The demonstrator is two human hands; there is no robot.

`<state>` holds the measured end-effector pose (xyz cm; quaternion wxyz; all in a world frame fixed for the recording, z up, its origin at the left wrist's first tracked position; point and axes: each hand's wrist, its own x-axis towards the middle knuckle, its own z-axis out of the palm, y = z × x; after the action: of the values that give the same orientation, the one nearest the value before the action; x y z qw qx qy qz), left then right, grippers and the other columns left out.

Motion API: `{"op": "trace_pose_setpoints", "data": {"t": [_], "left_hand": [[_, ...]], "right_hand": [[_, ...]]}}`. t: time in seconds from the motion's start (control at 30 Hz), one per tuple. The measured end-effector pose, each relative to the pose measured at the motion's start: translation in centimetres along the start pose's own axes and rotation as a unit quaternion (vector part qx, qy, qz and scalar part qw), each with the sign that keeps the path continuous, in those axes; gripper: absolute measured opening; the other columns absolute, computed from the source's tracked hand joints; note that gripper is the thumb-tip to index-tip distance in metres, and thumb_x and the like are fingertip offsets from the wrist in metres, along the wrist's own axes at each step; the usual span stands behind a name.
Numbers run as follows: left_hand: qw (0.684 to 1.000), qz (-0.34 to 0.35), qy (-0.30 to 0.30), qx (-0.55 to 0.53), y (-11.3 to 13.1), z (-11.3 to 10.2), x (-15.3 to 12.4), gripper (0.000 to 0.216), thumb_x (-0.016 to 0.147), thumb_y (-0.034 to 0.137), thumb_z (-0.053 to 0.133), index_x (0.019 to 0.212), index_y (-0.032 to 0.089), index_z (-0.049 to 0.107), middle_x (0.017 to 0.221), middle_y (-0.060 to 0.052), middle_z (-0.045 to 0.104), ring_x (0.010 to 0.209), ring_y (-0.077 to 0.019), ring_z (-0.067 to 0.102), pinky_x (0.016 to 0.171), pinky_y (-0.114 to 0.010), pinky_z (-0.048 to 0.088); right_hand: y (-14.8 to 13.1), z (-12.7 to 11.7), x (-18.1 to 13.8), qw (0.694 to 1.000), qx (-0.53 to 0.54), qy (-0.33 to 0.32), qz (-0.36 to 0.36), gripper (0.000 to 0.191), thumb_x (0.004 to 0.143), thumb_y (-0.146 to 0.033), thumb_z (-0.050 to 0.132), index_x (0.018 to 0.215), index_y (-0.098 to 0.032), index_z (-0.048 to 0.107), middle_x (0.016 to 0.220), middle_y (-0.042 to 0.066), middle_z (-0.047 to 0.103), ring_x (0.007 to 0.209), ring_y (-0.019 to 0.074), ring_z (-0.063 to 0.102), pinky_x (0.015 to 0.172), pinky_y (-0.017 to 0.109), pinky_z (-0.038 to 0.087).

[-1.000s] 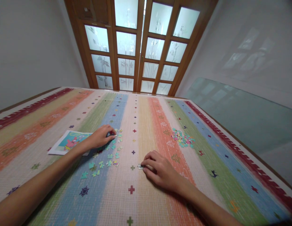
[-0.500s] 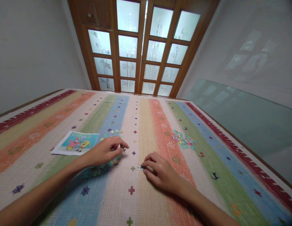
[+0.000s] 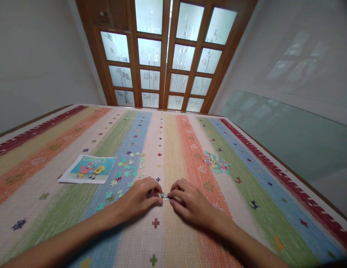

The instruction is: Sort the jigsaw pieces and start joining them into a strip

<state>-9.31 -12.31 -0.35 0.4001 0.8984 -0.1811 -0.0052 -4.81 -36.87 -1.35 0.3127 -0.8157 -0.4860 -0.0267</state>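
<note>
My left hand [image 3: 142, 195] is closed, thumb and fingers pinching a small jigsaw piece [image 3: 161, 195] at the middle of the cloth. Facing it, my right hand [image 3: 188, 199] grips another jigsaw piece [image 3: 166, 197] by its right side, low on the cloth. The two pieces meet or nearly meet between my fingertips; whether they interlock I cannot tell. Behind my left hand lie several loose puzzle pieces [image 3: 127, 173], mostly teal with some yellow and red, spread over the blue stripe.
A printed cartoon picture [image 3: 91, 169] lies to the left. On the right sits a heap of mixed puzzle pieces [image 3: 217, 162]. The striped tablecloth [image 3: 173, 149] covers the table, with a wooden glazed door [image 3: 164, 74] beyond and a glass panel [image 3: 287, 130] along the right wall.
My left hand has moved right and down from above the loose pieces, carrying its piece up against the one in my right hand. The right hand has hardly moved.
</note>
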Motion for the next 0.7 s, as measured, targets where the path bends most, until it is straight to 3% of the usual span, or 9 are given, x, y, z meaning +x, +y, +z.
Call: {"op": "trace_pose_setpoints", "data": {"t": [0.4,0.57,0.7], "left_hand": [[0.999,0.005,0.002,0.031,0.2,1.4,0.1,0.017,0.085,0.024,0.084,0.082,0.018,0.068,0.082,0.000,0.062,0.080,-0.0192,0.058,0.077,-0.033,0.045],[0.999,0.031,0.001,0.040,0.7,0.7,-0.3,0.005,0.094,0.021,0.069,0.090,0.019,0.072,0.084,-0.003,0.063,0.083,-0.0208,0.059,0.081,-0.036,0.047],[0.997,0.045,0.000,0.060,0.7,0.5,-0.3,0.016,0.095,0.017,0.061,0.100,0.021,0.076,0.089,-0.005,0.065,0.089,-0.0228,0.059,0.085,-0.038,0.049]], "right_hand": [[0.1,0.0,0.1,1.000,-0.009,0.009,-0.026,0.019,0.097,-0.014,0.056,0.101,-0.016,0.075,0.099,0.011,0.068,0.091,0.0218,0.062,0.078,0.035,0.050],[0.0,-0.1,0.2,1.000,-0.008,0.006,-0.024,0.018,0.098,-0.014,0.057,0.100,-0.016,0.075,0.099,0.010,0.068,0.090,0.0216,0.062,0.078,0.035,0.051],[0.0,-0.1,0.2,1.000,-0.012,-0.001,-0.022,0.019,0.098,-0.014,0.056,0.101,-0.016,0.075,0.100,0.010,0.068,0.091,0.0216,0.062,0.079,0.035,0.051]]}}
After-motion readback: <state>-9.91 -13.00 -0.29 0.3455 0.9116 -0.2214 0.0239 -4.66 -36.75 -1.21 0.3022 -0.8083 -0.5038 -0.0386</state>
